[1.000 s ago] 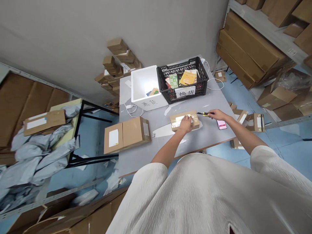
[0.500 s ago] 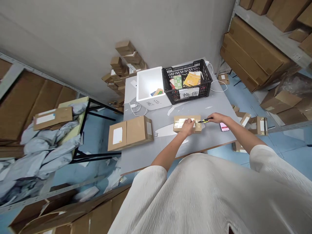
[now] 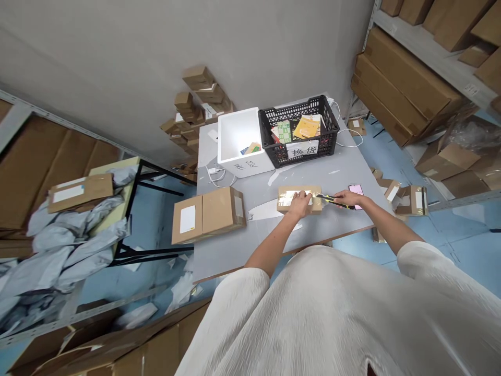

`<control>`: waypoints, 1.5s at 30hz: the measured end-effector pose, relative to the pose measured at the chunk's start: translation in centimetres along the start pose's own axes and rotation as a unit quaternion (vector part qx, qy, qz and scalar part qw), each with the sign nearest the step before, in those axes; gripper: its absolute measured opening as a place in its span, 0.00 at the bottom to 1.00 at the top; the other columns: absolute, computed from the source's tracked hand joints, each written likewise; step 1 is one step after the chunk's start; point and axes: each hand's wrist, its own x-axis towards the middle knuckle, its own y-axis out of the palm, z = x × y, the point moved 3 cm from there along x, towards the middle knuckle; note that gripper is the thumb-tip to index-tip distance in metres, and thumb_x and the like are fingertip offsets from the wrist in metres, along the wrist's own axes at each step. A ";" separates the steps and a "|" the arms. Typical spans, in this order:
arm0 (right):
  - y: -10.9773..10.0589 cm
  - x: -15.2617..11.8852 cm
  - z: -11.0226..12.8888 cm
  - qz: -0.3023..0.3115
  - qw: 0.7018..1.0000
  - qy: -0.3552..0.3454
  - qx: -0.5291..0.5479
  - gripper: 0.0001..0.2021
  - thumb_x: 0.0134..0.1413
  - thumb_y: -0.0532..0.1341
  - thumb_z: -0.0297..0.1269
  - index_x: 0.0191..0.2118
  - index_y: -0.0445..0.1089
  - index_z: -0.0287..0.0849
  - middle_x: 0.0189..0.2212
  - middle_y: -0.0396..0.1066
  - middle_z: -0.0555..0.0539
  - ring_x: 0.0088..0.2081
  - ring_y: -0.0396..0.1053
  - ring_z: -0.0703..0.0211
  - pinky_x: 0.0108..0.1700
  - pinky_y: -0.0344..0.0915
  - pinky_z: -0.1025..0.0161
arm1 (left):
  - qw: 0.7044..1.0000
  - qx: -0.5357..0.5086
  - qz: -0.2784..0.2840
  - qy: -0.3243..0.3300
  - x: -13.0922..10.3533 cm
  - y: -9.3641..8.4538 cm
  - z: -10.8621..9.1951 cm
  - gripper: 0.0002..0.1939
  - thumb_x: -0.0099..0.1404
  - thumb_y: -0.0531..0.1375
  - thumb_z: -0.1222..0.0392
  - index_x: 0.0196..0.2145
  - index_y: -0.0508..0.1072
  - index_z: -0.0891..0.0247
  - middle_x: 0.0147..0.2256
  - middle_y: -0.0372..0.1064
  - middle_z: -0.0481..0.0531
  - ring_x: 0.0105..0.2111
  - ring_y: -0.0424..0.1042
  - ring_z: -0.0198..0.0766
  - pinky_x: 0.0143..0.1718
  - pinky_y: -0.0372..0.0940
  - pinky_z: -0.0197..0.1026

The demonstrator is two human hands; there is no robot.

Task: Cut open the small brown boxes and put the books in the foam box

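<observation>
A small taped cardboard box (image 3: 285,201) with a white label lies on the grey table (image 3: 258,245). My left hand (image 3: 299,203) rests on top of this box, its fingers pressed on the label area. To the right, my right hand (image 3: 347,198) is wrapped round the handles of black and yellow scissors (image 3: 331,200). Their blades point left and touch or nearly touch the right end of the box. Just beyond my right hand lies a phone (image 3: 356,191) with a lit pink screen, partly covered by the hand.
A white foam box (image 3: 246,169) and a black crate (image 3: 334,133) of packets stand at the table's back. A bigger carton (image 3: 219,209) sits at the left. Grey parcels (image 3: 55,266) fill a side table; cartons line the shelves (image 3: 430,42).
The scissors have turned and their handles now show apart. My right hand has shifted slightly right and down, over the phone's edge. My left hand stays on the box.
</observation>
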 end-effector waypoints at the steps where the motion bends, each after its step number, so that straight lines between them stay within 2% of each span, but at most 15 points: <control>1: 0.1 -0.2 -0.1 -0.005 1.000 -0.001 -0.001 0.29 0.58 0.64 0.69 0.37 0.77 0.43 0.29 0.76 0.48 0.33 0.72 0.57 0.36 0.65 0.63 | 1.000 -0.002 0.000 -0.001 0.0 0.0 0.0 0.40 0.57 0.79 0.57 0.62 0.67 0.57 0.60 0.67 0.63 0.64 0.70 0.56 0.75 0.50 0.56; 7: 0.4 -0.7 -0.9 0.008 0.999 0.020 0.036 0.26 0.58 0.67 0.66 0.34 0.77 0.44 0.28 0.77 0.48 0.33 0.75 0.56 0.37 0.69 0.63 | 1.000 -0.005 -0.004 -0.002 0.1 0.3 -0.1 0.41 0.56 0.79 0.57 0.62 0.67 0.57 0.61 0.67 0.64 0.64 0.70 0.57 0.75 0.48 0.58; 13: 2.5 -1.2 -1.7 0.026 0.995 0.027 0.091 0.22 0.60 0.68 0.62 0.36 0.77 0.44 0.30 0.78 0.47 0.35 0.78 0.56 0.40 0.74 0.62 | 1.000 -0.010 -0.005 -0.010 0.2 0.2 0.0 0.43 0.57 0.79 0.58 0.64 0.65 0.56 0.61 0.67 0.63 0.63 0.71 0.57 0.74 0.49 0.58; 15: 2.6 -1.3 -2.1 0.004 0.995 0.025 0.094 0.23 0.60 0.68 0.62 0.36 0.76 0.45 0.31 0.79 0.48 0.36 0.79 0.55 0.40 0.74 0.62 | 1.000 -0.010 -0.004 -0.007 0.2 0.0 -0.1 0.44 0.56 0.78 0.58 0.66 0.65 0.56 0.61 0.67 0.63 0.64 0.71 0.58 0.73 0.53 0.56; 18: 1.9 -1.8 -2.6 -0.061 0.992 0.036 0.100 0.22 0.63 0.68 0.62 0.38 0.75 0.45 0.36 0.82 0.46 0.36 0.80 0.55 0.38 0.74 0.63 | 1.000 -0.029 -0.013 -0.005 0.2 -0.6 0.1 0.51 0.58 0.78 0.54 0.72 0.59 0.55 0.66 0.63 0.65 0.63 0.72 0.58 0.68 0.59 0.53; 19: 1.6 -2.0 -2.7 -0.083 0.990 0.043 0.102 0.22 0.64 0.67 0.61 0.39 0.74 0.44 0.39 0.83 0.44 0.36 0.80 0.56 0.37 0.73 0.63 | 0.999 -0.039 -0.021 -0.007 0.2 -1.0 0.2 0.51 0.61 0.76 0.52 0.74 0.57 0.55 0.68 0.60 0.66 0.62 0.73 0.58 0.67 0.61 0.53; 21: 1.3 -2.5 -2.7 -0.126 0.986 0.054 0.098 0.22 0.66 0.66 0.61 0.44 0.75 0.44 0.41 0.84 0.43 0.35 0.80 0.56 0.35 0.72 0.64 | 0.997 -0.058 -0.040 -0.014 0.3 -1.6 0.6 0.43 0.70 0.68 0.50 0.76 0.55 0.55 0.72 0.57 0.66 0.63 0.72 0.58 0.65 0.63 0.53; 23: 1.4 -2.9 -2.4 -0.173 0.980 0.049 0.081 0.22 0.69 0.63 0.61 0.48 0.75 0.44 0.41 0.84 0.43 0.34 0.80 0.56 0.36 0.71 0.63 | 0.996 -0.065 -0.054 -0.021 0.5 -2.0 1.0 0.33 0.77 0.59 0.54 0.75 0.58 0.56 0.72 0.57 0.65 0.64 0.71 0.56 0.64 0.64 0.53; 25: 2.0 -3.2 -1.8 -0.212 0.976 0.031 0.044 0.23 0.73 0.59 0.59 0.53 0.76 0.45 0.39 0.83 0.44 0.35 0.79 0.55 0.38 0.72 0.62 | 0.996 -0.064 -0.061 -0.028 0.7 -2.0 1.3 0.30 0.77 0.56 0.60 0.74 0.60 0.56 0.72 0.60 0.64 0.66 0.69 0.56 0.64 0.64 0.53; 27: 2.8 -3.5 -1.0 -0.235 0.972 0.003 -0.021 0.23 0.76 0.56 0.56 0.58 0.77 0.46 0.41 0.83 0.44 0.39 0.80 0.52 0.44 0.73 0.60 | 0.996 -0.059 -0.065 -0.032 0.9 -1.8 1.5 0.30 0.76 0.58 0.61 0.72 0.62 0.55 0.71 0.62 0.62 0.66 0.67 0.56 0.65 0.62 0.54; 30: 4.0 -3.7 0.0 -0.241 0.958 -0.036 -0.154 0.22 0.77 0.55 0.49 0.64 0.78 0.50 0.50 0.82 0.42 0.49 0.79 0.47 0.52 0.71 0.56 | 0.996 -0.046 -0.064 -0.038 1.5 -1.4 1.5 0.28 0.75 0.61 0.60 0.70 0.64 0.53 0.68 0.64 0.61 0.66 0.66 0.57 0.66 0.61 0.56; 34: 4.6 -3.4 0.2 -0.240 0.931 -0.024 -0.272 0.23 0.75 0.59 0.45 0.69 0.76 0.52 0.54 0.79 0.39 0.53 0.77 0.44 0.56 0.67 0.54 | 0.997 -0.028 -0.058 -0.038 2.6 -1.4 1.4 0.31 0.73 0.63 0.60 0.70 0.63 0.52 0.66 0.66 0.63 0.67 0.64 0.58 0.68 0.56 0.60; 39: 4.5 -2.8 -0.2 -0.228 0.930 -0.012 -0.288 0.24 0.75 0.60 0.45 0.70 0.75 0.52 0.54 0.78 0.38 0.52 0.77 0.45 0.55 0.66 0.55 | 0.998 -0.016 -0.060 0.003 2.6 -1.1 0.9 0.34 0.72 0.61 0.62 0.72 0.61 0.57 0.67 0.65 0.68 0.69 0.64 0.58 0.73 0.51 0.62; 42: 4.3 -2.7 -0.3 -0.222 0.934 -0.012 -0.280 0.24 0.75 0.61 0.45 0.71 0.74 0.52 0.53 0.78 0.39 0.51 0.77 0.45 0.55 0.67 0.56 | 0.997 -0.010 -0.077 0.015 2.1 -0.5 0.6 0.35 0.70 0.59 0.65 0.73 0.61 0.64 0.71 0.61 0.74 0.74 0.57 0.59 0.75 0.51 0.61; 45: 4.5 -2.8 -0.3 -0.223 0.939 -0.011 -0.261 0.24 0.74 0.61 0.44 0.71 0.74 0.53 0.52 0.78 0.40 0.50 0.77 0.46 0.54 0.68 0.56 | 0.996 -0.026 -0.085 0.015 1.7 0.2 0.7 0.38 0.68 0.59 0.65 0.75 0.59 0.65 0.74 0.58 0.74 0.77 0.52 0.61 0.75 0.51 0.64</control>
